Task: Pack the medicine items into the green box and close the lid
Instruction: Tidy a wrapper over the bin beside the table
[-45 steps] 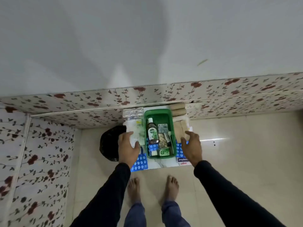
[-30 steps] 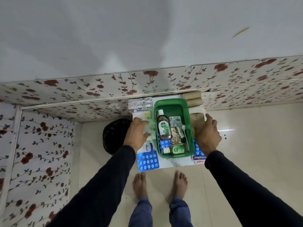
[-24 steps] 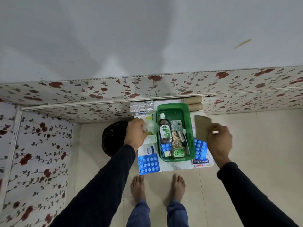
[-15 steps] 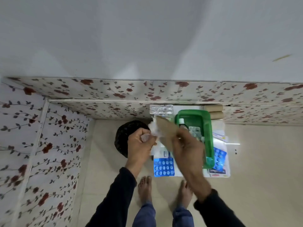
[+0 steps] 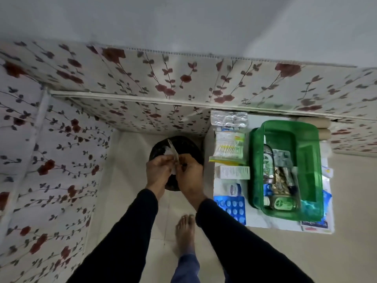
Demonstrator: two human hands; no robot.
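Observation:
The open green box (image 5: 285,125) stands on a small white table (image 5: 285,225) at the right. It holds a Dettol bottle (image 5: 267,160), blister strips and small tubes. Left of it lie a silver blister pack (image 5: 228,119), a bag of cotton swabs (image 5: 229,149), a white carton (image 5: 232,172), a small round jar (image 5: 234,189) and a blue blister pack (image 5: 233,208). My left hand (image 5: 158,170) and right hand (image 5: 189,173) meet over a black bin, left of the table. The left pinches a crumpled white wrapper (image 5: 167,153); the right pinches a thin brown card (image 5: 173,150).
The black bin (image 5: 184,144) sits on the tiled floor in the corner, under my hands. Flower-patterned panels (image 5: 142,82) line the wall behind and to the left. Two tan rolls (image 5: 320,124) lie behind the box. My bare foot (image 5: 184,231) stands below.
My left hand picked the wrapper up left of the box and my right hand lifted the brown card from its right side. Both hands then swung left, coming together over the bin.

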